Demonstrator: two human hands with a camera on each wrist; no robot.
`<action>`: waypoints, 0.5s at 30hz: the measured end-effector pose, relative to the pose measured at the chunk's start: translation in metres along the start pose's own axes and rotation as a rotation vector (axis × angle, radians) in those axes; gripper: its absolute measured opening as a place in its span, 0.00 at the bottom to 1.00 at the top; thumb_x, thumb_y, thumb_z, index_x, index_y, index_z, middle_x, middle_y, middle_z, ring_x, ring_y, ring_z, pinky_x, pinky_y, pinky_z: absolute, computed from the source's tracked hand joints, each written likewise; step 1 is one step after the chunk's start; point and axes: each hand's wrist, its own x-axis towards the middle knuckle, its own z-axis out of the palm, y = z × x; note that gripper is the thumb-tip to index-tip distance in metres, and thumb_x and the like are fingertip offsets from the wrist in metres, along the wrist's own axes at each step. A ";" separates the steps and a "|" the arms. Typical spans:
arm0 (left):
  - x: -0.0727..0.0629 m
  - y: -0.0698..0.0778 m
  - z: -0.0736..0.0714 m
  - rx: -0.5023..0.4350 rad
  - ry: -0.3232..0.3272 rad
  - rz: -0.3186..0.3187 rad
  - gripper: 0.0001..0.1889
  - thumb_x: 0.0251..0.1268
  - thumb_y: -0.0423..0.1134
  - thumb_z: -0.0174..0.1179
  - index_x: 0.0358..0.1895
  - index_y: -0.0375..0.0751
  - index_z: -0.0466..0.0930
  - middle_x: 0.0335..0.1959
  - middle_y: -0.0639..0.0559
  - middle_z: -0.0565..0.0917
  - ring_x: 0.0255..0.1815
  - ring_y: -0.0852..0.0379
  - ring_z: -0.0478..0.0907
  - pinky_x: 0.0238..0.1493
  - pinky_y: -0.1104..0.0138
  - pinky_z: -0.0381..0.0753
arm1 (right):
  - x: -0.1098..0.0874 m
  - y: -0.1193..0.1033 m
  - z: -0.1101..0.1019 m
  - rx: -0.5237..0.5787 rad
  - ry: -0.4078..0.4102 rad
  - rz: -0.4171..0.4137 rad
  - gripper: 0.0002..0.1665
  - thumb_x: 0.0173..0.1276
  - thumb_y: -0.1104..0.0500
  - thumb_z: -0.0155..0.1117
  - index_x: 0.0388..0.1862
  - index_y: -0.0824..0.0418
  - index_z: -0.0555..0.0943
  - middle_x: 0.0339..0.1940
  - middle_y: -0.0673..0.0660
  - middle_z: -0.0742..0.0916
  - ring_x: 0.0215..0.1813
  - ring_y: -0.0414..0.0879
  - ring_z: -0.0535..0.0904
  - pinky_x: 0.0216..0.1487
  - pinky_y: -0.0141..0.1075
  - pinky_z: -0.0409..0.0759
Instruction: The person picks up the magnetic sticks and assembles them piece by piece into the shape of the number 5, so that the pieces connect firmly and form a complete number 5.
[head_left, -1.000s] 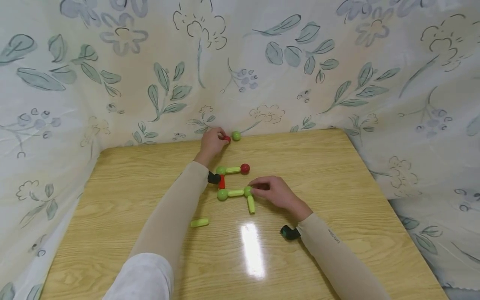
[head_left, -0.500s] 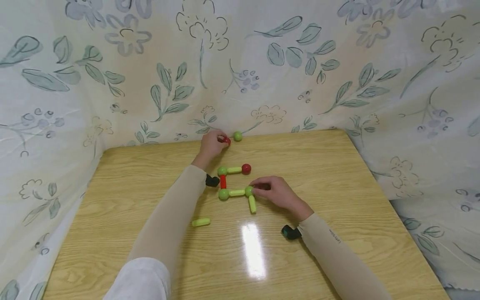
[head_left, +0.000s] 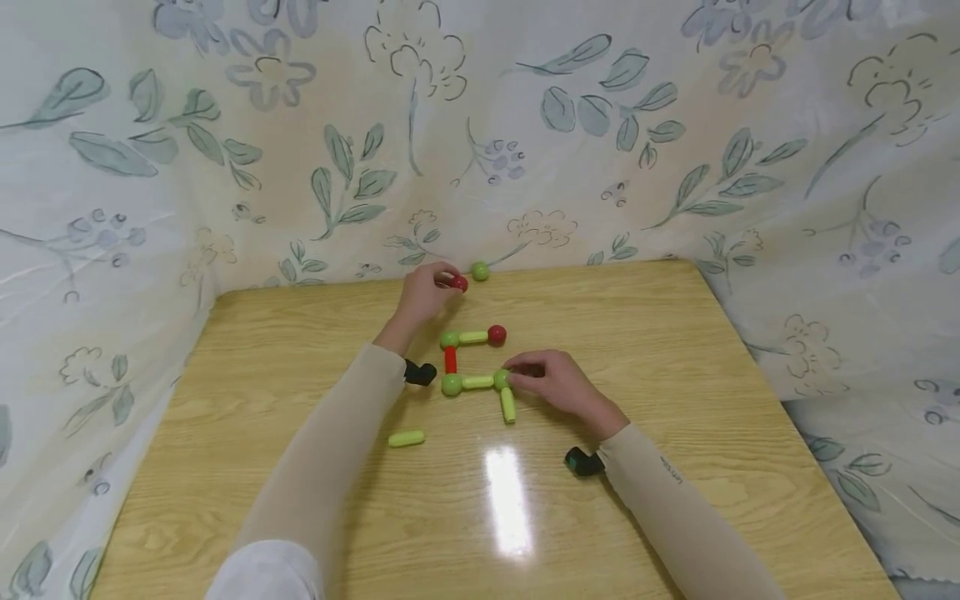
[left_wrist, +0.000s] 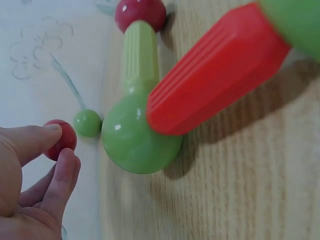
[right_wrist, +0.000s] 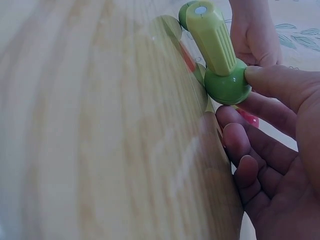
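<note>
Near the table's back edge, my left hand [head_left: 423,296] pinches a red ball [left_wrist: 69,142] between thumb and fingers. My right hand [head_left: 555,383] holds a green ball [right_wrist: 227,86] with thumb and fingertips. That ball ends a joined shape of balls and rods. From it one yellow-green rod [head_left: 508,405] points toward me and another rod [head_left: 477,382] runs left to a second green ball [head_left: 452,384]. A red rod [head_left: 450,361] links this to a third green ball [left_wrist: 141,134]. A yellow-green rod [left_wrist: 140,57] joins that one to another red ball [head_left: 497,335].
A loose green ball [head_left: 480,271] lies at the back edge, just right of the left hand. One loose yellow-green rod [head_left: 407,438] lies at the front left of the wooden table [head_left: 675,350]. Floral cloth [head_left: 480,125] hangs close behind the table.
My left hand has drawn the red ball slightly toward me, and its forearm has swung left, uncovering more of the red rod. The right hand stays at its green ball.
</note>
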 end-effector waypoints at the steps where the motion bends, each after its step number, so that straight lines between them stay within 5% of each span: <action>1: -0.002 0.000 -0.001 -0.011 0.000 0.004 0.13 0.75 0.34 0.72 0.58 0.42 0.87 0.55 0.42 0.89 0.56 0.45 0.85 0.60 0.53 0.83 | 0.000 -0.001 0.000 0.001 0.000 -0.001 0.16 0.79 0.46 0.72 0.59 0.49 0.91 0.49 0.44 0.91 0.51 0.44 0.84 0.57 0.48 0.82; 15: -0.038 0.011 -0.007 -0.101 0.035 0.033 0.14 0.75 0.36 0.73 0.59 0.43 0.85 0.56 0.44 0.87 0.54 0.46 0.84 0.58 0.56 0.86 | 0.000 -0.002 0.000 0.004 0.002 0.005 0.15 0.79 0.47 0.72 0.59 0.49 0.91 0.50 0.45 0.91 0.53 0.45 0.85 0.59 0.49 0.82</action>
